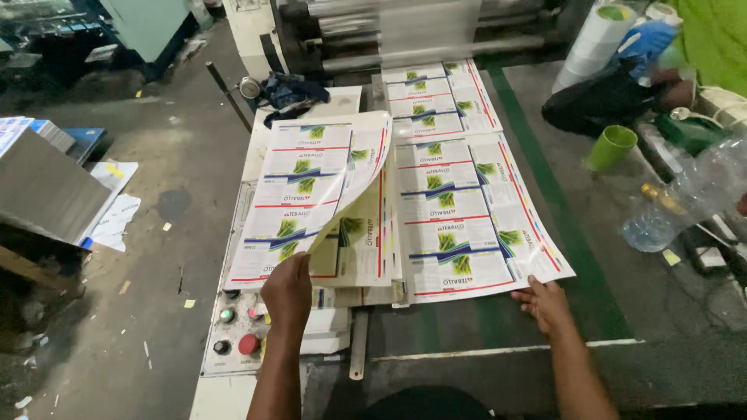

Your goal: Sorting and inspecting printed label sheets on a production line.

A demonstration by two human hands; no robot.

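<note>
My left hand [288,289] has its fingers clamped on the near edge of a curling printed sheet [311,194], thin, floppy, easily creased; my right hand [547,303], fingers apart, presses the flat sheet's [467,225] near corner against the bench [482,327]

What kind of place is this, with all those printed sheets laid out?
Most likely a print shop floor. Large printed sheets of repeated labels lie by a roller machine, beside a control panel with buttons. The left hand lifts one sheet; the right hand rests on another's edge.
</note>
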